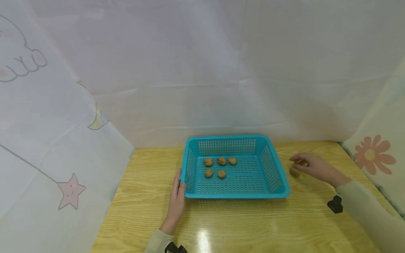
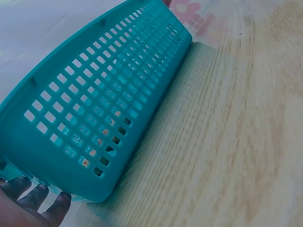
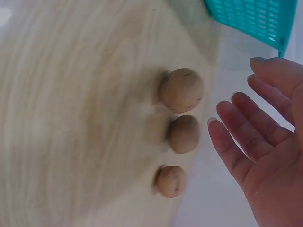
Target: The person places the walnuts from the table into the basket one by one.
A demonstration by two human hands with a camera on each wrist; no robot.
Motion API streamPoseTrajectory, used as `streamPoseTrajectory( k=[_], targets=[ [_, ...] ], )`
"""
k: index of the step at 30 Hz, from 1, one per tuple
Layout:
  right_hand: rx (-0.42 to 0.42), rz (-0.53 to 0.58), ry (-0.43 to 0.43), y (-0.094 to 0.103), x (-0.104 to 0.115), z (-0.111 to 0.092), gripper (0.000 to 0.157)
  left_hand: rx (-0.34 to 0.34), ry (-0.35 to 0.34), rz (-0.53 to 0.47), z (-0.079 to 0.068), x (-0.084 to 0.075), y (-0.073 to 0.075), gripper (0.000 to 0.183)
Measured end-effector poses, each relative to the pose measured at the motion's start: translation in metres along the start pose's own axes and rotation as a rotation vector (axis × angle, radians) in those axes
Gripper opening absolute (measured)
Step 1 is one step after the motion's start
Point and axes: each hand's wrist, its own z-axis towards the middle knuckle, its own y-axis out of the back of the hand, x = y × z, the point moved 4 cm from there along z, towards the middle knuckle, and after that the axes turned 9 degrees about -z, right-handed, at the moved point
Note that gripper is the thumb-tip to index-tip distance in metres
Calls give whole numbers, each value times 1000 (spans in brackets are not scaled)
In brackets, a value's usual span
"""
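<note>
A blue plastic basket [image 1: 237, 196] with perforated walls stands on the table and holds several walnuts [image 1: 221, 174] on its left side. My left hand [image 1: 177, 196] rests against its left end near the front corner. In the left wrist view its fingertips [image 2: 58, 205] touch the basket [image 2: 90, 175] low at that end. Beyond the basket's right side, my right hand [image 1: 311, 168] hovers over a walnut [image 1: 295, 172] with its fingers loosely bent and nothing held. The right wrist view shows three walnuts [image 3: 184, 134] in a row beside the spread right hand [image 3: 270, 146].
The wooden table [image 1: 136, 203] carries all of this. Pale printed cloth [image 1: 221, 88] hangs behind it and on both sides, with a star [image 1: 72, 191] at left and a flower [image 1: 373, 154] at right. Black wrist cameras [image 1: 335, 204] sit on the sleeves.
</note>
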Motion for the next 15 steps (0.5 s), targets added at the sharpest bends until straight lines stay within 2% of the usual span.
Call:
streamPoseTrajectory(
  k=[6,15],
  targets=[
    [31,-10,-16,-10,-7,-7,35,3,-9,-1,0,0,0,50],
    [15,-50,29,-17,-9,-8,34,2,-14,-6,1,1,0,51]
  ],
)
